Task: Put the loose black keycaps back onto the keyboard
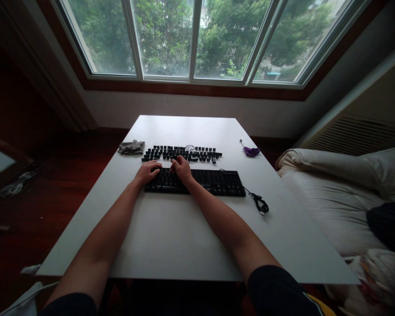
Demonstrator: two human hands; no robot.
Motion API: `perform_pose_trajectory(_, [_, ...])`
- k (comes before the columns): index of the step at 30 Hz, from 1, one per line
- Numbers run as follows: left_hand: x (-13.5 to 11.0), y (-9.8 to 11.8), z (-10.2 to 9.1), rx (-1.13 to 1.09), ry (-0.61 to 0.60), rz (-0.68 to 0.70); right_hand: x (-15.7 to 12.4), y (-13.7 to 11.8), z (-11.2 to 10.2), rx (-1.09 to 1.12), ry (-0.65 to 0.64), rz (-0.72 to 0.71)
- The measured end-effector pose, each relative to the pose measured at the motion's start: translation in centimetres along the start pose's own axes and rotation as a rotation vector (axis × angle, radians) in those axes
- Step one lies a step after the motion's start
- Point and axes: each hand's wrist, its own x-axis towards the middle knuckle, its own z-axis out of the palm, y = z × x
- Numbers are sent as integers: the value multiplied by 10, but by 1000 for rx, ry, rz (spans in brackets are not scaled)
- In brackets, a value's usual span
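Note:
A black keyboard [213, 181] lies across the middle of a white table [171, 237]. My left hand [147, 172] rests on the keyboard's left end, fingers curled over its far edge. My right hand [181, 168] hovers over the left half of the keyboard with fingers pinched together on something small that I cannot make out. Just beyond the keyboard, several loose black keycaps [181, 153] sit in rows, with a thin wire tool [190, 148] among them.
A grey cloth [131, 147] lies at the far left of the table, a purple brush [250, 151] at the far right. The keyboard's coiled cable [260, 203] trails to the right. A bed with white bedding [342, 202] adjoins the table's right side. Windows are ahead.

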Motion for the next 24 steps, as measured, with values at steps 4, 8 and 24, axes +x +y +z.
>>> perform_pose_trajectory(4, [0, 0, 1, -1, -2, 7, -1, -1, 0, 2, -1, 9])
perform_pose_trajectory(8, [-1, 3, -1, 17, 40, 20, -1, -3, 0, 7, -1, 13])
perform_pose_trajectory(24, [-3, 12, -5, 132, 48, -53, -4, -5, -1, -82, -70, -52])
